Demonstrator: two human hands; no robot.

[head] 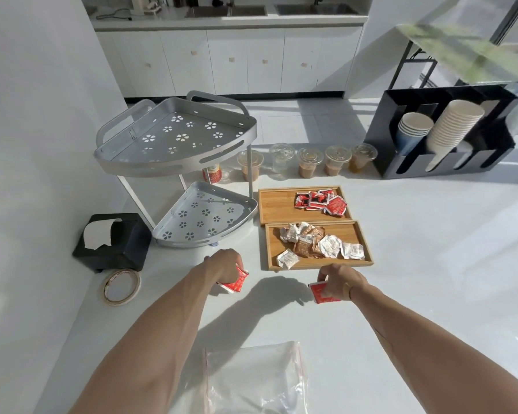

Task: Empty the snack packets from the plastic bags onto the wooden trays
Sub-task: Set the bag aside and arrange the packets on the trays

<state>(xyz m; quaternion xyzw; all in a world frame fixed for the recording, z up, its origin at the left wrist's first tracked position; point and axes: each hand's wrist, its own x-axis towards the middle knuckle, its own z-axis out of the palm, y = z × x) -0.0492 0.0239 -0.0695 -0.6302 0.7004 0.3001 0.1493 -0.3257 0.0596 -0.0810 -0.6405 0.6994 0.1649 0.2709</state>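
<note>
Two wooden trays lie side by side on the white counter. The far tray (274, 204) holds several red packets (320, 201) at its right end. The near tray (362, 234) holds white and brown packets (311, 245). My left hand (225, 265) grips red packets (235, 284) on the counter, left of the near tray. My right hand (340, 279) pinches a red packet (322, 292) just in front of that tray. A clear plastic zip bag (254, 380) lies flat near the bottom edge, between my forearms.
A grey two-tier corner rack (177, 150) stands at the left of the trays. A black tissue holder (114, 243) and a tape roll (121, 286) sit at the left. Several lidded drink cups (308, 161) line the back. A black cup dispenser (443, 135) stands at the right.
</note>
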